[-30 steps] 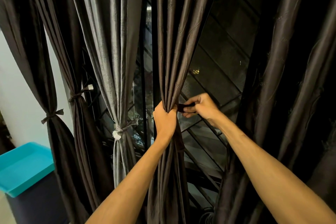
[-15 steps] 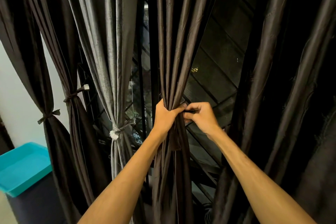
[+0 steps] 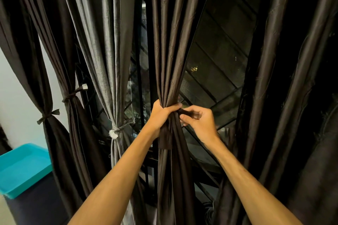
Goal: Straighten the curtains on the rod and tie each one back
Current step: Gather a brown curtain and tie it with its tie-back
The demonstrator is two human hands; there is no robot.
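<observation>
A dark brown curtain [image 3: 170,51] hangs in the middle, bunched into a narrow column. My left hand [image 3: 161,115] grips the bunch at its waist. A dark tie strap [image 3: 186,112] runs from the bunch to the right, and my right hand [image 3: 199,124] pinches it just beside the curtain. One end of the strap [image 3: 165,139] dangles below my left hand. To the left hang a grey curtain [image 3: 108,51] tied with a pale band [image 3: 114,131] and two dark curtains [image 3: 60,60] tied with dark straps. More dark curtain panels [image 3: 274,78] hang loose on the right.
Behind the curtains is a dark window with a diagonal metal grille [image 3: 219,78]. A turquoise tray [image 3: 20,168] sits on a dark box at the lower left, next to a white wall [image 3: 11,87].
My right hand has come in closer to the bunched curtain with the strap. My left hand keeps its grip on the bunch.
</observation>
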